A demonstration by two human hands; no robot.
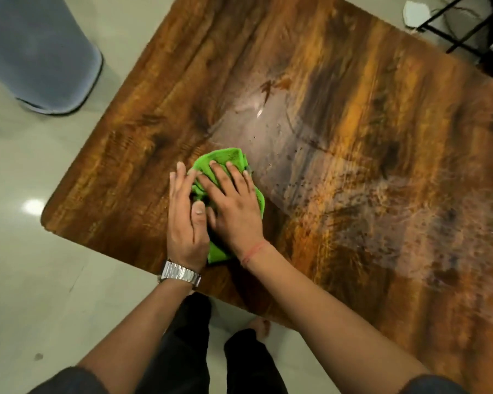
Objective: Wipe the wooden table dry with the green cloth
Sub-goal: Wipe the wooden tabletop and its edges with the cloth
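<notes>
Both hands down flat, and we've got the cloth (230,163) pinned on the table (120,177) near its left corner, bunched into a wad under our palms. Left hand (184,220) lies open along the cloth's left side, fingers stretched, thumb tucked over the middle; right hand (235,206) is spread wide on top, pressing, nothing pinched or clasped in either one. Ahead and to the right sits a glossy film of water (256,120), with droplets (410,217) speckled across the far right side, so there's plenty left to dry, we'd say. The risk: a wad this small may soak through and just smear water about, or push it off the near edge onto the floor (40,280) by our feet. Pressing without gripping, we could also slide right off the cloth.
</notes>
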